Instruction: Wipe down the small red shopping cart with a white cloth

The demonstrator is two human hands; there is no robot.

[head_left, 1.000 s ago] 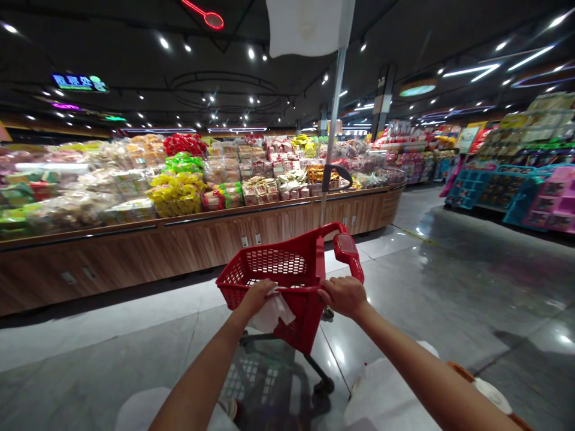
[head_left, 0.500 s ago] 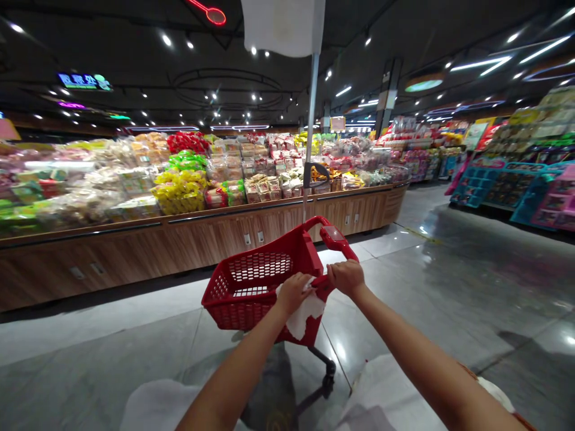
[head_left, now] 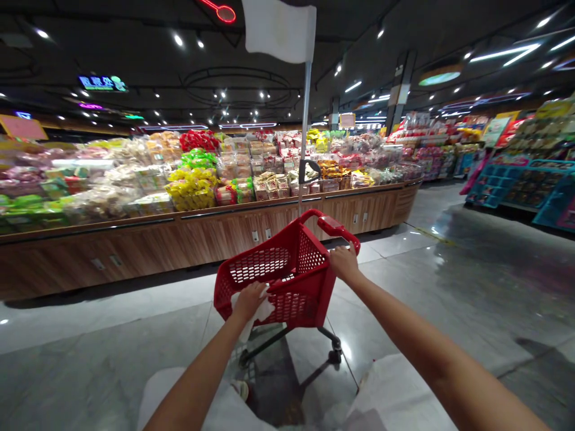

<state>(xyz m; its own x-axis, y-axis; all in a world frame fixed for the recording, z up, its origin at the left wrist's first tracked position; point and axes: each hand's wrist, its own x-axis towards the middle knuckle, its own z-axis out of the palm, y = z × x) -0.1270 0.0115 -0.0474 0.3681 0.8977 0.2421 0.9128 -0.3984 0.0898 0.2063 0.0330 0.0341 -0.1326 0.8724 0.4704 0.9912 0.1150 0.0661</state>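
From my remote station I log the left hand [head_left: 250, 301] as clenched over a crumpled white tissue [head_left: 263, 311], which it presses against the near rim of a red mesh-sided shopping cart [head_left: 308, 254]. The right hand [head_left: 345, 265] is closed around the rim at the cart's right corner, just below the red handle [head_left: 335, 226]. Both forearms reach forward from the bottom of the view, over the person's white clothing [head_left: 395, 395]. The cart stands directly ahead of the person on a polished grey tile floor [head_left: 404, 299], its dark metal frame and caster wheel [head_left: 335, 357] showing beneath the basket. A slim metal pole [head_left: 304, 131] carrying a white flag [head_left: 278, 30] and a black loop fitting [head_left: 309, 170] rises behind the basket; I cannot tell where its lower end is fixed. Beyond the cart, and apart from it, stands a long wood-fronted bench [head_left: 224, 236] heaped with bagged goods, including yellow packets [head_left: 192, 188], green packets [head_left: 197, 158] and red packets [head_left: 200, 140]. Teal display racks [head_left: 489, 185] stand farther off to the right, across the floor. A red neon spoon sign [head_left: 220, 11] hangs from the dark ceiling.
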